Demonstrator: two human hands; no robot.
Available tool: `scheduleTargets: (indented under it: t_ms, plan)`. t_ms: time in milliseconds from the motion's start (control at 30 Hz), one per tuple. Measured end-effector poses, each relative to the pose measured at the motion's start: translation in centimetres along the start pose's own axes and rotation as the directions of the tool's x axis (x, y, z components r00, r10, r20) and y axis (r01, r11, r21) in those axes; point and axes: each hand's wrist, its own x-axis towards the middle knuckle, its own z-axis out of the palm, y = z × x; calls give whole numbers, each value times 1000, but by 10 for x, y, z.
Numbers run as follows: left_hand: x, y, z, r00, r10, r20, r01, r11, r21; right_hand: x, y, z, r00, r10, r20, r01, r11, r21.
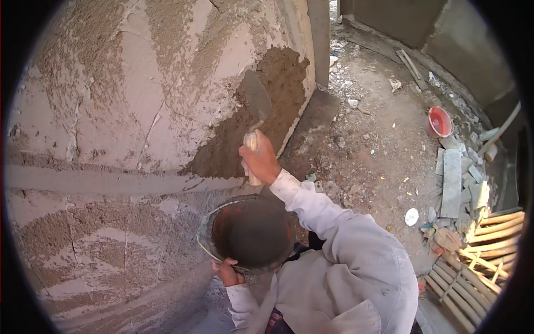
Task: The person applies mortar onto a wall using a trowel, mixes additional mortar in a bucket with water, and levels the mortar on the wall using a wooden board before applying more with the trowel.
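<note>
Right hand (pixel 260 157) clenches a wooden-handled metal trowel (pixel 257 96), its blade on wet brown mortar (pixel 283 69) beyond the grip; below, left hand (pixel 228 272) grasps a dark round bucket (pixel 253 232). No writing is legible.

Place: construction site
Wall, upper left: patchy mortar (pixel 253 117)
Ground, right: rubble (pixel 384 161), loose slabs (pixel 451 183)

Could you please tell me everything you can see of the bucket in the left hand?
The bucket is round and open-topped, its mouth facing the camera. Its dark wall is smeared grey, with reddish patches inside. The interior looks dull grey-brown; how full it is, I cannot tell. A thin, pale handle curves along the side away from the torso. The left hand holds it at the rim, beside the wall.
</note>
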Motion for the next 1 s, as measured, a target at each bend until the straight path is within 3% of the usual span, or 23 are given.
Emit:
scheduleTargets:
  t_ms: [67, 133, 200, 300, 333, 367, 433, 500, 533, 633, 833, 967, 1000]
  plan:
    - [0, 1, 1, 1000, -7, 29, 8, 998, -57, -66, -3, -27, 949, 151, 275, -130, 987, -95]
    - [0, -3, -12, 997, 12, 71, -7, 997, -75, -113, 2, -61, 738, 468, 486, -286, 869, -404]
    - [-2, -2, -15, 989, 45, 137, -38, 998, -51, -154, 7, -76, 564, 681, 467, -302, 696, -651]
    - [-1, -16, -30, 960, 160, 231, -177, 983, 55, -199, 52, -83, 457, 868, 197, -333, 372, -867]
    - [-1, -16, -31, 940, 203, 273, -225, 973, 52, -210, 68, -79, 420, 887, 192, -331, 347, -878]
    - [-6, -17, -30, 923, 238, 304, -267, 962, 59, -220, 96, -80, 344, 916, 204, -544, 372, -753]
    - [-22, 7, -17, 913, 228, 337, -262, 963, 58, -253, 159, -77, 153, 953, 260, -882, 250, -399]
    - [-18, 11, -16, 895, 269, 357, -270, 962, -46, -259, 164, -68, 14, 888, 459, -961, 139, -239]
    - [-10, 12, -14, 879, 298, 372, -283, 954, -96, -263, 165, -77, -63, 855, 515, -992, 3, -126]
    - [4, 9, -28, 876, 263, 404, -243, 965, -100, -278, 126, -94, 116, 747, 655, -983, 181, -31]
    - [9, 7, 9, 936, 65, 346, -41, 996, -75, -250, 76, -93, 343, 725, 598, -933, 337, 127]
    - [38, -23, 6, 950, 49, 308, -37, 998, -47, -203, 56, -116, 478, 568, 671, -879, 305, 368]
    - [37, -17, 12, 956, 17, 292, -9, 1000, -27, -188, 44, -122, 550, 537, 640, -835, 363, 414]
